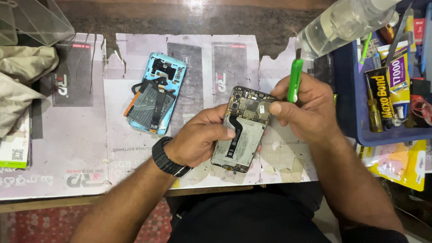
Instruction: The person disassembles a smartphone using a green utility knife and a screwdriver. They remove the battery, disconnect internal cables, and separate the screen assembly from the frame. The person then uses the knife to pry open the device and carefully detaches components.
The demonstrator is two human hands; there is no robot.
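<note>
Both hands meet over an opened phone (243, 130) held just above the near edge of the tabletop (90, 148). Left hand (198, 139), a black watch (168, 157) on its wrist, has its grip clamped on the phone's left side, thumb lying across the bare frame; its fingers underneath are hidden. Right hand (306, 110) pinches the phone's top right corner, grip closed, with a green tool (294, 78) tucked between the fingers, its tip hard to make out. Farther left lies a blue back cover (155, 92) with a battery; at right, a blue tray (360, 99) is cut off by the edge
</note>
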